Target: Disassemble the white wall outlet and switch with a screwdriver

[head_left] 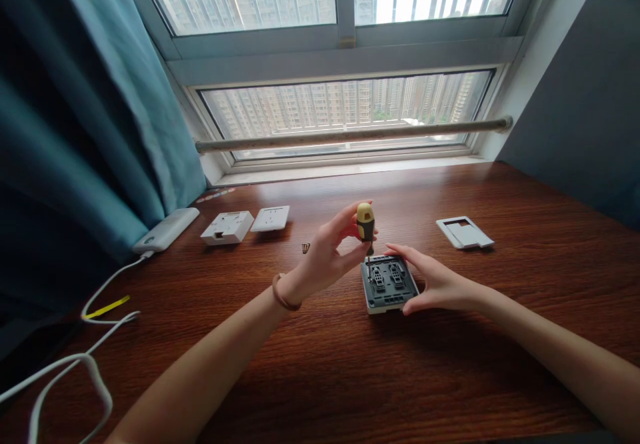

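Note:
My left hand [340,241] is closed round a yellow and black screwdriver [365,223], held upright. Its shaft points down to the left part of a wall switch [389,284], whose dark grey inner face is exposed above a white base. Whether the tip sits in a screw is too small to tell. My right hand [435,281] grips the switch at its right side, fingers at the far edge and thumb at the near corner. Several small screws [305,248] lie on the table left of my left hand.
A white box [227,228] and a white socket plate [271,219] lie at the back left. A white cover frame [465,233] is at the back right. On the left are a white power strip [167,229], its cable [93,364] and a yellow strip [107,307].

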Tool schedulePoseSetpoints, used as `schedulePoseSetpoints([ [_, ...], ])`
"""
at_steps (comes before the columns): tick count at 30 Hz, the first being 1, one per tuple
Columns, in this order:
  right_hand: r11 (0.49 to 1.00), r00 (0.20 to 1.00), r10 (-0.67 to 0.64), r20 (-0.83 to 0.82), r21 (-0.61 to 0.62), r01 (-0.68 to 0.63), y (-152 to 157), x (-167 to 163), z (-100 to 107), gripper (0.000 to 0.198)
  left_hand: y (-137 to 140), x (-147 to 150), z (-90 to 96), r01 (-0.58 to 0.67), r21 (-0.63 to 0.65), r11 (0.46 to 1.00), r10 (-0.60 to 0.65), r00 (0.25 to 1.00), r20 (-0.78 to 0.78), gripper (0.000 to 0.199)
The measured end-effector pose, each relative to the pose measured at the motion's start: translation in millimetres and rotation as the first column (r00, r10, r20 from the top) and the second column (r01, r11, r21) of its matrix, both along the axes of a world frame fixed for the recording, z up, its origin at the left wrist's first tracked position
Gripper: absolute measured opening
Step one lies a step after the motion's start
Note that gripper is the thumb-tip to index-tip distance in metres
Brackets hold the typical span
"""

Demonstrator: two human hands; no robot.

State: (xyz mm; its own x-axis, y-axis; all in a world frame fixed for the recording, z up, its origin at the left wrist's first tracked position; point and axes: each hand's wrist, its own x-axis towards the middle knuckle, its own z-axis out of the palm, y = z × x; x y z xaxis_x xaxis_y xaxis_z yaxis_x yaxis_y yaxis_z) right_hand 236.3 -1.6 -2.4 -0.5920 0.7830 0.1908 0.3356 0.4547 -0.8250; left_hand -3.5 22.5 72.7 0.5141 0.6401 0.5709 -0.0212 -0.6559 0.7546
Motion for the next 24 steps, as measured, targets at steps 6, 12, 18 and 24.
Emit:
schedulePoseSetpoints([
  [6, 0.989, 0.991, -0.034, 0.131, 0.146, 0.014, -1.3, 2.4, 3.7, 0.106, -5.3, 4.1, -4.8, -0.142, 0.072, 0.987, 0.145, 0.988, -0.045, 0.026],
  [12, 0.961, 0.985, -0.027, 0.17, 0.276, -0.021, -1.1, 3.2, 9.1, 0.102, -6.5, 5.8, -7.1, -0.21, 0.187, 0.96, 0.234, 0.965, -0.117, 0.012],
  [18, 0.943, 0.975, -0.001, 0.224, 0.325, -0.074, -3.0, 2.6, 14.9, 0.085, -3.4, 4.5, -10.6, -0.188, 0.143, 0.972, 0.195, 0.98, -0.035, 0.046],
  [24, 0.947, 0.972, 0.009, 0.236, 0.309, -0.083, -5.8, -1.3, 19.2, 0.079, -6.0, 3.7, -2.9, -0.074, 0.123, 0.99, 0.067, 0.996, 0.057, 0.064],
])
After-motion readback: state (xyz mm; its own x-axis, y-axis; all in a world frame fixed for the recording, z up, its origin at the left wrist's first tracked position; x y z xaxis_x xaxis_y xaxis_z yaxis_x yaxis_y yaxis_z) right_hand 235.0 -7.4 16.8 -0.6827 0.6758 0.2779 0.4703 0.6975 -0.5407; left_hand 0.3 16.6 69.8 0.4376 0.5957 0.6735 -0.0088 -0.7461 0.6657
